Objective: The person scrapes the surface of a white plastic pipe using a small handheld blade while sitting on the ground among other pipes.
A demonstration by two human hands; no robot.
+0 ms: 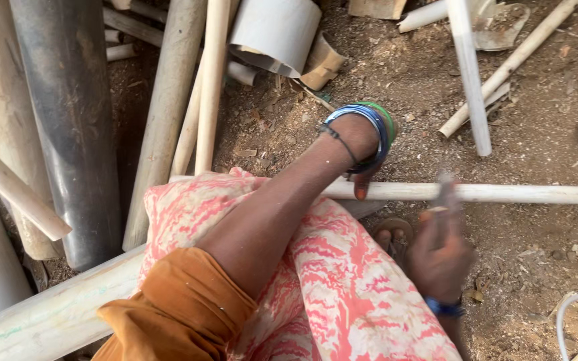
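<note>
My left hand (363, 176) reaches forward over my knee and grips a long thin white pipe (516, 194) that lies across the dirt ground. Blue and green bangles (376, 124) and a dark thread circle that wrist. My right hand (439, 253), with a blue bangle on its wrist, holds a thin blurred tool (445, 192) upright against the pipe, just right of my left hand. A pink-and-cream patterned cloth (329, 281) covers my lap. My foot in a sandal (393, 236) shows below the pipe.
Thick pale and dark pipes (68, 127) lean in a pile at the left. A wide white pipe piece (272, 30) and thin white pipes (469, 73) lie at the top. Another pale pipe (48, 307) runs under my leg. A white cable (573, 304) curves at the lower right.
</note>
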